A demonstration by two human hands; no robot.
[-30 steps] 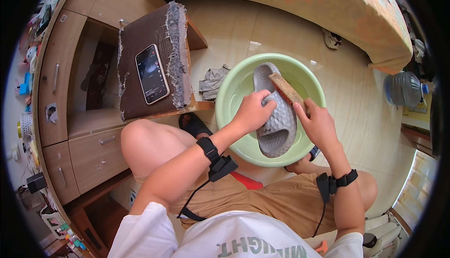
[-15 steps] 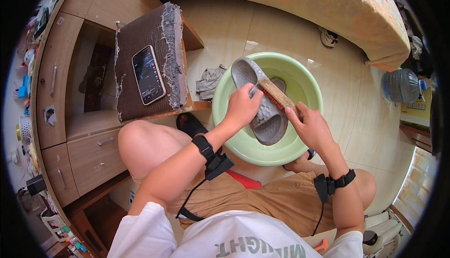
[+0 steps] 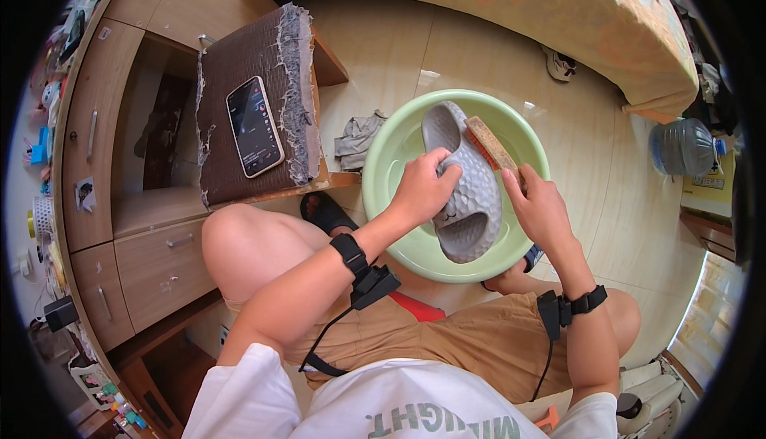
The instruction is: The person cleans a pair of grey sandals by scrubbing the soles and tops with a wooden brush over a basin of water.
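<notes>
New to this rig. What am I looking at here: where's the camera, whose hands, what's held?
There is no machine: a person works with two bare hands. The single picture comes from a wide fisheye camera on that person's head, looking down, so straight edges bend near the rim and the forearms enter from below. Black bands with cables sit on both wrists.

The person sits over a green basin on the floor. The left hand grips a grey slipper held over the basin. The right hand holds a wooden brush against the slipper's side.

Around them: a phone lying on a brown stool, a grey rag on the floor beside the basin, a black sandal by the knee, and a water jug far right.
</notes>
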